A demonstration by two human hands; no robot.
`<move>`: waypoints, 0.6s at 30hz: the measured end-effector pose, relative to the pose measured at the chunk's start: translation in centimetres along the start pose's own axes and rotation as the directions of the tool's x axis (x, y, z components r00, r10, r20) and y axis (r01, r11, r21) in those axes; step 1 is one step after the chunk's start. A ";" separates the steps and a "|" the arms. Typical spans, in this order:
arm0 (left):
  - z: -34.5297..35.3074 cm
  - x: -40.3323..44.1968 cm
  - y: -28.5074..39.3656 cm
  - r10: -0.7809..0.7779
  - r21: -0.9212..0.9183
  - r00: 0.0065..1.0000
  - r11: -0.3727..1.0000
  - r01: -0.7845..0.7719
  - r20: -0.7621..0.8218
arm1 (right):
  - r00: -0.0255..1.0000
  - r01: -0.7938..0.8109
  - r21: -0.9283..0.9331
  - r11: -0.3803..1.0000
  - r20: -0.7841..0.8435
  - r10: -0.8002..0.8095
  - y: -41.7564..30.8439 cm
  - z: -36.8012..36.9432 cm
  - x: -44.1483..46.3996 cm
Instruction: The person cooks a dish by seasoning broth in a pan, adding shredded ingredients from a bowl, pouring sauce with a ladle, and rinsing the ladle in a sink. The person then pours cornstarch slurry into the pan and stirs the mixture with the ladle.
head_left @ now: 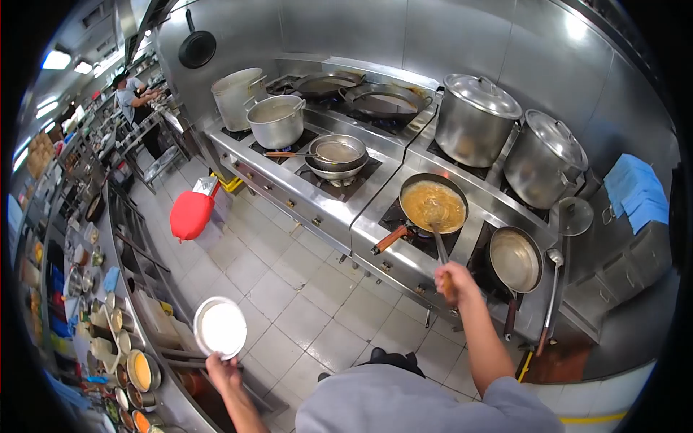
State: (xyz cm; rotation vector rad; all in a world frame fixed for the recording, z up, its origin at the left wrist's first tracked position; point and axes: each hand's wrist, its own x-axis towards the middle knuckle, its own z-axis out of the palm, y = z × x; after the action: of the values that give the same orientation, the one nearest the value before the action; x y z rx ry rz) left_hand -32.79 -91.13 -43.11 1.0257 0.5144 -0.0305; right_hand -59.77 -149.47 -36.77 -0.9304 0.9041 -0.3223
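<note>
My right hand point(456, 283) is closed round the handle of a ladle point(440, 244), whose bowl end rests in the brown liquid of a frying pan point(434, 204) on the stove. That pan's wooden handle point(390, 239) points toward the stove's front edge, and nothing holds it. On the other side, my left hand point(222, 372) grips the lower rim of a round white bowl point(220, 328) over the floor, near the left counter. Whatever the bowl contains looks white; I cannot make out what it is.
An empty pan point(515, 260) and a long ladle point(554, 256) lie right of the frying pan. Lidded pots point(476, 123) stand behind. A strainer point(338, 149) sits on a burner. Food containers point(143, 371) line the left counter. A person point(133, 101) works far left.
</note>
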 end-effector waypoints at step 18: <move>39.3 -9.8 -16.3 -0.204 0.270 0.805 0.961 0.058 0.557 | 0.977 0.089 -0.429 0.899 -0.136 -0.162 1.3 -4.8 3.4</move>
State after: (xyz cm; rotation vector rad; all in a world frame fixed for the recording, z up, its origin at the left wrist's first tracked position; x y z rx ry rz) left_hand -30.19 -134.11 -36.04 1.1496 0.0120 -0.5329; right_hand -61.68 -153.43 -41.00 -1.3829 1.0955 -0.3257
